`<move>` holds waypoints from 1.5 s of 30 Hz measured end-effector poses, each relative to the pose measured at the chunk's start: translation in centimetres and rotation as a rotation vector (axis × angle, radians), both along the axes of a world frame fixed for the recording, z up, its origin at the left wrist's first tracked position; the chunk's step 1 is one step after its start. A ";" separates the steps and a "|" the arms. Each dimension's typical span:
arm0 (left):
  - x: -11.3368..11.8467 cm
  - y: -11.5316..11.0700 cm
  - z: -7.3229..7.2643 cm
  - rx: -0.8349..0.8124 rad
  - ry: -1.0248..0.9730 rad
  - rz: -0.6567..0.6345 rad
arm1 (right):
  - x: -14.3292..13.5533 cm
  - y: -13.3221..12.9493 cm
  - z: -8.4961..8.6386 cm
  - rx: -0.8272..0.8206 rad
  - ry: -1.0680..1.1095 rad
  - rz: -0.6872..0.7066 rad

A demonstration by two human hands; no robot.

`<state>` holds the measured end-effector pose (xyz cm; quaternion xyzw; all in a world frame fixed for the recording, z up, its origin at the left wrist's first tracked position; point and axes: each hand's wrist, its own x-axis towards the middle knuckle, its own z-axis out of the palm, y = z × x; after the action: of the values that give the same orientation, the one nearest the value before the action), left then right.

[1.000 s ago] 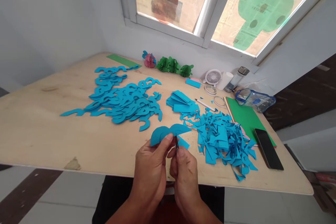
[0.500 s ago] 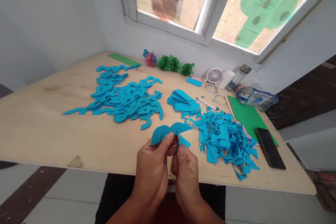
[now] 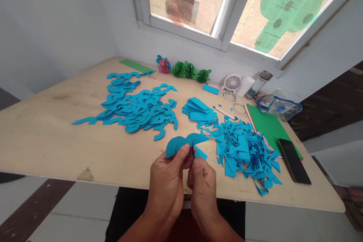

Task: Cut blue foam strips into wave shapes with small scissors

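Between thumb and fingers my left hand (image 3: 168,176) pinches a piece of blue paper (image 3: 176,144) with a rounded, scalloped outline. My right hand (image 3: 202,179) is closed around a pair of scissors (image 3: 193,151); its dark blades stand at the paper's edge, and its handles are hidden in my fist. A partly cut strip of the paper spreads to the right of the blades. Both hands are close together over the table's front edge. To their left lies a heap of wavy blue paper cutouts (image 3: 141,109); to their right, a pile of blue scraps (image 3: 244,151).
Blue paper rectangles (image 3: 198,107) lie stacked beyond my hands, beside a white pen (image 3: 224,112). A phone (image 3: 294,160) and green sheets (image 3: 269,126) are at the right. Along the wall stand green paper figures (image 3: 184,70), a small fan (image 3: 232,82) and a bottle (image 3: 258,83).
The view has shifted slightly, so everything sits a little further right in the picture. My hands keep nearly the same hold on the paper and scissors.
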<state>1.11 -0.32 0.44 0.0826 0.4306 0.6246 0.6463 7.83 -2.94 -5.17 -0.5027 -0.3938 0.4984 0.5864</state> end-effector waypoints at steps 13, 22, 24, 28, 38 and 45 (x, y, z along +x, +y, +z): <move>0.0 0.1 -0.2 0.002 -0.021 -0.025 | 0.0 0.0 0.5 -0.018 -0.018 -0.019; -1.9 0.8 -1.0 0.026 0.083 -0.058 | 2.8 -1.4 -0.3 -0.147 0.019 0.018; -2.4 0.7 -1.2 0.035 0.126 -0.121 | 4.2 -0.9 0.3 -0.103 0.006 -0.052; -3.5 0.3 -1.2 0.033 0.278 -0.302 | 6.2 1.0 2.1 -0.064 -0.087 -0.015; -4.2 0.6 -1.6 0.133 0.458 -0.581 | 5.3 2.2 3.7 -0.180 -0.204 0.230; -3.8 -0.1 -2.3 0.057 0.358 -0.598 | 5.2 2.1 2.9 -0.167 -0.214 0.177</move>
<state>-2.65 -0.38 -1.89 0.3311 0.4763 0.3949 0.7125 13.04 -0.87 -2.23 -0.5630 -0.4540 0.5229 0.4511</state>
